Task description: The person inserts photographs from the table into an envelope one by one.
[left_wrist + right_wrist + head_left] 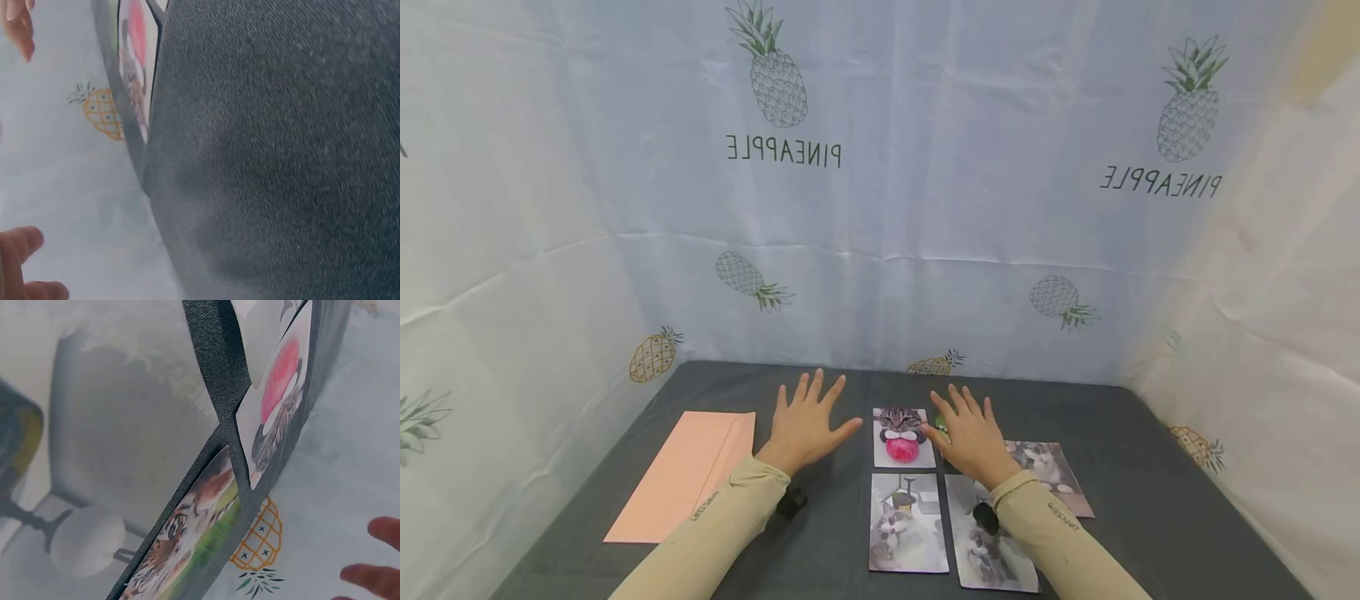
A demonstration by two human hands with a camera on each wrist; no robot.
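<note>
Lying between the left hand [808, 427] and right hand [970, 437], the cat picture [902, 446] points its top toward the curtain [887, 183], long axis matching the grey picture [909, 523] nearer the person. Both hands' fingers stand spread apart above the table [838, 542].

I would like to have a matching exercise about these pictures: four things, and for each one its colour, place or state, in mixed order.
1. Envelope
2. Table surface
3. Tiger card
4. Left hand

A. Fingers spread apart
B. Salmon-coloured
C. Partly hidden by the right hand in the head view
D. Dark grey

Pairs: 1-B, 2-D, 3-C, 4-A
</note>
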